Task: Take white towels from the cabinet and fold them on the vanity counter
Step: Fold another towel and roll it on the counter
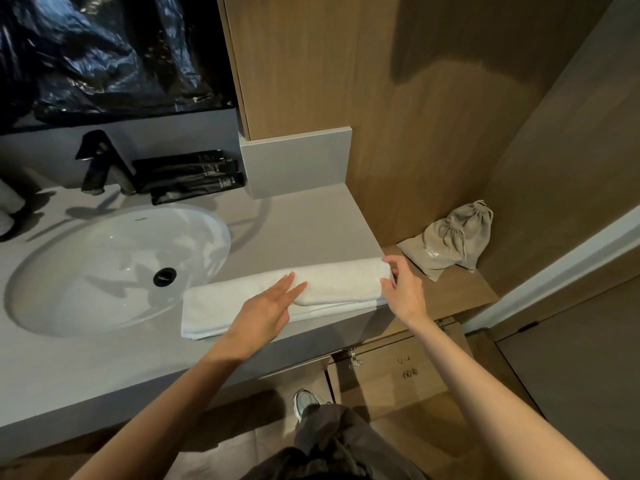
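Where the head camera looks down, a white folded terry towel [332,277] lies as a long narrow band on the smooth grey stone worktop [104,372], close to its front edge. Its long axis runs slantwise: one end points toward the lower left, and the other points toward the upper right, where it reaches the worktop's right corner. A shorter folded layer lies on top over the right half.

The left hand [268,308] rests flat on the towel's middle, fingers straight, gripping nothing. The towel stretches out to both sides of it. The right hand [403,289] is at the towel's right end and holds it, with fingers curled over the far edge and thumb at the near edge. The whole towel lies to the left of this hand.

Left of the left hand sits a white oval ceramic sink [86,278] with a black round drain [164,276]. Beyond it stand a black angular tap [100,161] and black flat toiletry tubes [194,174]. Just beyond the right hand, a beige drawstring cloth bag [450,237] lies on a lower wooden shelf [464,289]. Below that hand, a wooden cabinet door [391,375] shows metal hinges and handwriting.
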